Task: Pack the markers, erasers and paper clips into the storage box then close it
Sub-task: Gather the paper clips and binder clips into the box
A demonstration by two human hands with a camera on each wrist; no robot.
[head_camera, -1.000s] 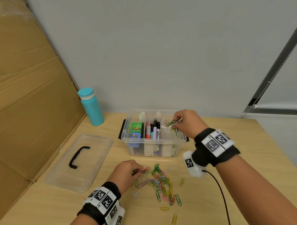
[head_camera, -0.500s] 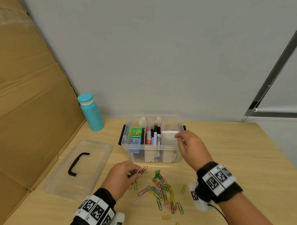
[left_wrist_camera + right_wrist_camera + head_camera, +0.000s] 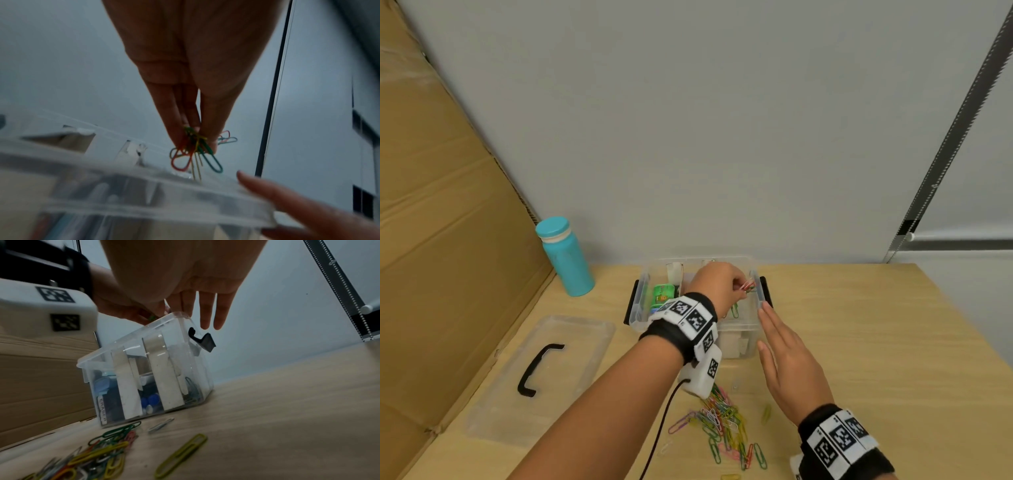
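Note:
The clear storage box (image 3: 640, 301) (image 3: 131, 352) stands open on the wooden table, with erasers (image 3: 663, 294) in its left compartment. My left hand (image 3: 717, 282) (image 3: 195, 142) hovers over the right compartment and pinches a bunch of coloured paper clips (image 3: 748, 287) (image 3: 197, 155). My right hand (image 3: 782, 356) (image 3: 207, 311) lies flat with straight fingers beside the box's right front corner and holds nothing. A pile of loose paper clips (image 3: 726, 425) (image 3: 98, 456) lies on the table in front of the box. My left wrist hides the markers in the head view.
The clear lid (image 3: 541, 377) with a black handle lies flat to the left of the box. A teal bottle (image 3: 565, 260) stands at the back left. A cardboard wall (image 3: 441, 240) runs along the left edge. A black latch (image 3: 202, 340) hangs on the box's right end.
My left hand lifted the clips from the table and carried them over the box's right compartment. My right hand drew back from the box and straightened beside its right corner.

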